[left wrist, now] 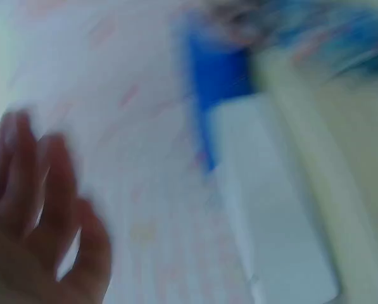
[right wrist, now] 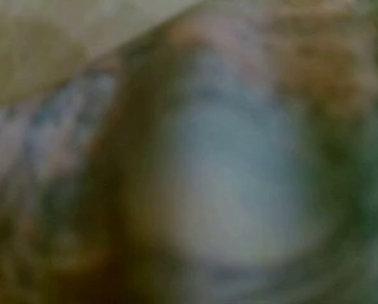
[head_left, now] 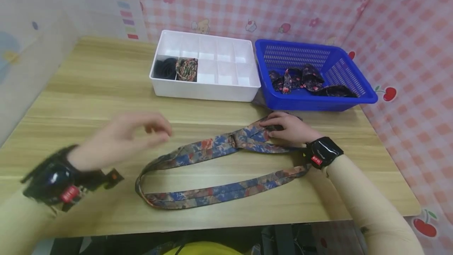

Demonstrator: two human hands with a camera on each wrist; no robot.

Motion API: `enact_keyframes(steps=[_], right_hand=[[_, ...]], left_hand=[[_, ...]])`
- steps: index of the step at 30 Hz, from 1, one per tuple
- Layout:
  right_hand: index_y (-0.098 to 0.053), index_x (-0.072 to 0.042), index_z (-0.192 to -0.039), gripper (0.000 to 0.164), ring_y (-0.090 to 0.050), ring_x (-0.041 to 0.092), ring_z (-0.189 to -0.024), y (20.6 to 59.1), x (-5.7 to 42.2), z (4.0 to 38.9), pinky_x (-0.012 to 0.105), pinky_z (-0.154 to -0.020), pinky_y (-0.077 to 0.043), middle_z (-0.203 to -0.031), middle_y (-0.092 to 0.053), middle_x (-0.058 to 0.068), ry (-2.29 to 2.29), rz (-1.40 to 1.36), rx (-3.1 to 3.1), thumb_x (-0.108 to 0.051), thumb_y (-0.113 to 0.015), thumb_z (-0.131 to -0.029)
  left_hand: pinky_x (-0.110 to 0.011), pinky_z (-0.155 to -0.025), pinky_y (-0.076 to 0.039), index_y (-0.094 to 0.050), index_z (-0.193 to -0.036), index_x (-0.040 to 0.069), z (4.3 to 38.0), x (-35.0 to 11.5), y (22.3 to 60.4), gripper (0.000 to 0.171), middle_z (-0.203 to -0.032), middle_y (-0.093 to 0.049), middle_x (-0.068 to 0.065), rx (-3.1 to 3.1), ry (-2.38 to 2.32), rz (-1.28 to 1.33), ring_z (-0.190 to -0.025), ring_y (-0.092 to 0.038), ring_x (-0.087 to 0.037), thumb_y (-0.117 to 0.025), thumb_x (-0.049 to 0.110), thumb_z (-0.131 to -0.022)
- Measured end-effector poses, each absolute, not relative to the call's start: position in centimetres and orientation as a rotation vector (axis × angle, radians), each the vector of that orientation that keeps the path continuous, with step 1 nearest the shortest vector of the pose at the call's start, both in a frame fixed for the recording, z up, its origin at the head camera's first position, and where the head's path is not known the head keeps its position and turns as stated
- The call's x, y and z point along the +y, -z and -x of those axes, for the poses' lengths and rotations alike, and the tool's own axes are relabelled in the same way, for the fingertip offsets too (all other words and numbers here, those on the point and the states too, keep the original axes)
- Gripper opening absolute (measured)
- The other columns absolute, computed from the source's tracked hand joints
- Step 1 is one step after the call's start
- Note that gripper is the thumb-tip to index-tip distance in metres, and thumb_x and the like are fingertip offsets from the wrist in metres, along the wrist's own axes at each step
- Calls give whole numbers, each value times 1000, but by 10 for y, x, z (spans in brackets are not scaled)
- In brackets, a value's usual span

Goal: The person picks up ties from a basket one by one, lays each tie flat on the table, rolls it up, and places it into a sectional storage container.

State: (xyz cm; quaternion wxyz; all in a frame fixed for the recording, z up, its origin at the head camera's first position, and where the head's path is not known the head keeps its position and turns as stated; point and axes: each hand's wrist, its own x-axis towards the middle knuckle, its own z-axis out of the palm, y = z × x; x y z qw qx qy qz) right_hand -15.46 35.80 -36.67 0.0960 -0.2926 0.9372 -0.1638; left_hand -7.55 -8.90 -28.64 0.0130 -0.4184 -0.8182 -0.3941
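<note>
A blue, brown and red patterned necktie [head_left: 209, 145] lies in a long loop on the table, its centre seam and a small keeper loop showing. At its upper right end, my right hand [head_left: 291, 128] holds the fabric with bent fingers and thumb. Blurred patterned cloth [right wrist: 56, 139] fills most of the right wrist view, hiding the fingers there. My left hand [head_left: 129, 139] is blurred above the table, left of the necktie, with loosely bent fingers and nothing in it. The left wrist view shows those fingers [left wrist: 56, 190] spread apart.
A white divided box [head_left: 205, 91] stands at the back, with a dark roll [head_left: 165, 69] and a patterned roll [head_left: 186, 69] in its front left compartments. Beside it, a blue basket [head_left: 318, 104] holds dark floral fabric pieces [head_left: 311, 78]. The table's front edge runs below the necktie.
</note>
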Motion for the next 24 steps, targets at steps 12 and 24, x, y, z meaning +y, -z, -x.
enact_keyframes(steps=[12,24], right_hand=[[-65,-3,-124,31,-42,38,-131,356,399,152,54,-104,-35,-136,-54,18,538,694,2714,-17,-57,-98],[-63,-1,-126,33,-39,44,-130,356,427,148,57,-105,-31,-138,-49,25,531,611,2808,-14,-59,-96]], left_hand=[[-29,-65,-42,-64,-81,24,37,-84,357,15,-73,-53,19,-2628,400,1691,-70,-51,-4,-70,11,-79],[-24,-73,-45,-64,-107,31,93,-209,334,34,-108,-59,11,-2946,1151,1541,-100,-51,-4,-63,2,-90]])
